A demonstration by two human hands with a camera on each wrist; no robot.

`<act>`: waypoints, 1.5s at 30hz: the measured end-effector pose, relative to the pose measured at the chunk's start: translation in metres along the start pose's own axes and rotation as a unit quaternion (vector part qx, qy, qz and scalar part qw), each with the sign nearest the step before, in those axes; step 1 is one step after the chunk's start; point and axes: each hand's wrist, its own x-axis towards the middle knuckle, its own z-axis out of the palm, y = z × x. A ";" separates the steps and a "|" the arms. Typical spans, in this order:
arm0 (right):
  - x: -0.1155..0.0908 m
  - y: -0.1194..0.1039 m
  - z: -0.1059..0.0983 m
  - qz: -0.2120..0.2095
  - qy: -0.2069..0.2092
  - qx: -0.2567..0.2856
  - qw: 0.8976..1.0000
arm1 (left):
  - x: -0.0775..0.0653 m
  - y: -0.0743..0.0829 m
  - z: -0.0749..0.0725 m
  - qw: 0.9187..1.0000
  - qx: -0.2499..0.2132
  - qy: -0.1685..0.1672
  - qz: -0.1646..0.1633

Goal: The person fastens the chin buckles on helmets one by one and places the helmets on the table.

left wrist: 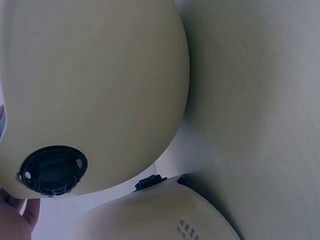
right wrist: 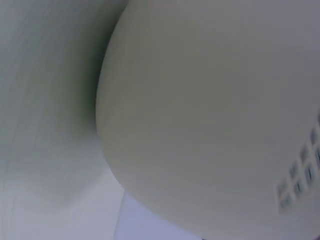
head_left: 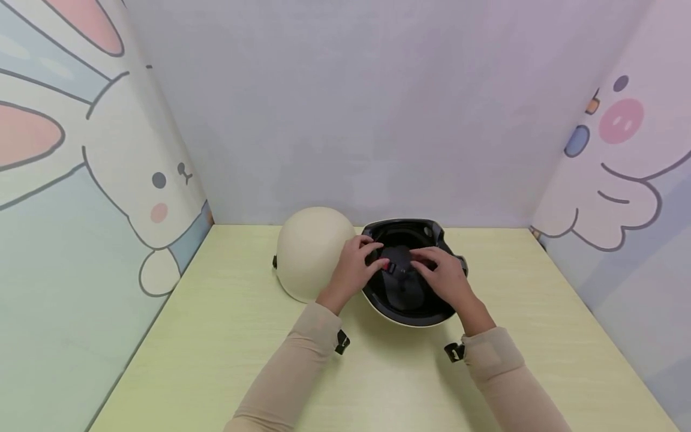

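A cream helmet [head_left: 378,306] lies upturned on the table, its black lined inside [head_left: 402,294] facing up. My left hand [head_left: 352,264] reaches over its left rim, thumb tip right at a small red and black buckle [head_left: 384,263], with a gap between thumb and fingers. Over the right part of the opening is my right hand [head_left: 444,273], fingers bent loosely and thumb tip apart from the index finger. In the left wrist view, the helmet's outside carries a round black dial [left wrist: 54,170]; part of the left hand [left wrist: 17,220] shows beside it. Small vent slots [right wrist: 302,175] appear in the right wrist view.
A second cream helmet [head_left: 310,252] sits dome up just left of the upturned one. The pale yellow-green table [head_left: 216,336] meets a plain back wall [head_left: 345,120]. Cartoon-printed panels [head_left: 135,180] stand at both sides.
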 end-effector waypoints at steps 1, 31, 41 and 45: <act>0.000 0.001 -0.003 0.000 0.005 0.000 1.000 | 0.000 0.000 0.000 1.000 0.008 0.003 0.003; -0.019 0.047 -0.051 0.224 0.023 0.149 0.963 | -0.001 -0.002 0.015 0.985 0.082 -0.134 -0.073; -0.019 0.047 -0.054 0.211 0.048 0.175 0.960 | -0.007 0.001 0.031 0.980 0.104 -0.149 -0.079; -0.019 0.044 -0.056 0.205 0.048 0.179 0.961 | -0.009 0.000 0.039 0.980 0.095 -0.156 -0.083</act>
